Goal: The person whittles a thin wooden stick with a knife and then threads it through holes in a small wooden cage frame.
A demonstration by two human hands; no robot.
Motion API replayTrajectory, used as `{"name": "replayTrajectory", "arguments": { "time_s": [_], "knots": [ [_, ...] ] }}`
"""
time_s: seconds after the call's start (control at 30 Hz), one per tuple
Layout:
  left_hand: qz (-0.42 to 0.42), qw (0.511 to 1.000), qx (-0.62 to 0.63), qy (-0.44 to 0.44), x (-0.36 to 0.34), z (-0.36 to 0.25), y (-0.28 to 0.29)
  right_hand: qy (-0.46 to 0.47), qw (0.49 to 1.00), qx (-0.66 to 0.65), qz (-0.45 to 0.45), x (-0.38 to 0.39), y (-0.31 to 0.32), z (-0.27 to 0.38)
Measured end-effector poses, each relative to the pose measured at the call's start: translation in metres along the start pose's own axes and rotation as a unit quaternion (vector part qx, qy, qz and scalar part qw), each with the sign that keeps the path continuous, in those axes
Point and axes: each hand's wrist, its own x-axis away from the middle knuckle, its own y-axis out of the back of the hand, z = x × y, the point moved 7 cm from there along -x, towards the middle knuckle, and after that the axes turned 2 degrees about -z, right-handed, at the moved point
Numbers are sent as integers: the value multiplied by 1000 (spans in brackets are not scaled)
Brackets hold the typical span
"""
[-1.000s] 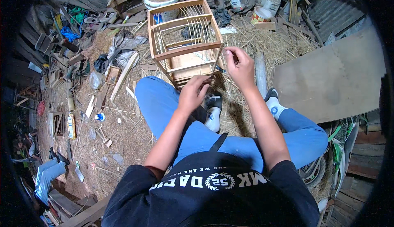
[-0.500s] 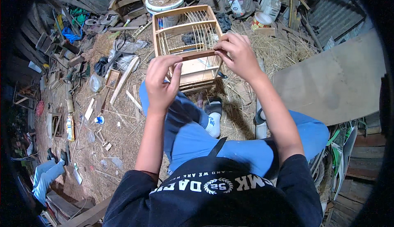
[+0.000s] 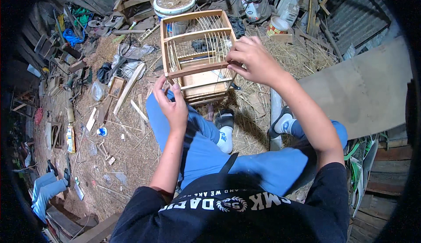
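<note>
A wooden birdcage (image 3: 197, 71) with thin upright slats stands in front of my knees, tilted a little. Its pale panel shows through the near side. My left hand (image 3: 173, 110) is at the near left corner, thumb and fingers closed about the post just under the rail. At the near right corner, my right hand (image 3: 255, 63) pinches the end of the same rail between thumb and fingers. The fingertips of the right hand are partly hidden behind its knuckles.
A white bucket (image 3: 174, 1) stands behind the cage, and a smaller tub (image 3: 278, 25) at the back right. A large flat board (image 3: 355, 89) lies to the right. Wood scraps and straw litter the ground. Another person's legs (image 3: 49, 190) show at lower left.
My left hand has slid from the top of the near rail down and left to the corner post. The right hand stays at the right corner. The view has shifted slightly.
</note>
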Motion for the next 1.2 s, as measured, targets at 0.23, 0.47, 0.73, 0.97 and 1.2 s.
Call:
{"name": "replayTrajectory", "arguments": {
  "time_s": [0.23, 0.47, 0.73, 0.97, 1.2],
  "knots": [
    [-28, 996, 18, 85, 6, 48, -16, -29, 999, 24, -21, 5, -3, -2],
    [-57, 998, 33, -11, -37, 20, -32, -55, 989, 38, -132, -10, 20, -16],
    [-26, 992, 47, -114, -85, -46, -32, -87, 979, 21, -185, -30, 93, -18],
    [222, 954, 186, -71, -74, -94, -59, -150, 953, -80, -253, -25, 150, -32],
    [302, 886, 348, 57, -48, -140, -84, -259, 917, -171, -251, 8, 160, -52]
  ]
}}
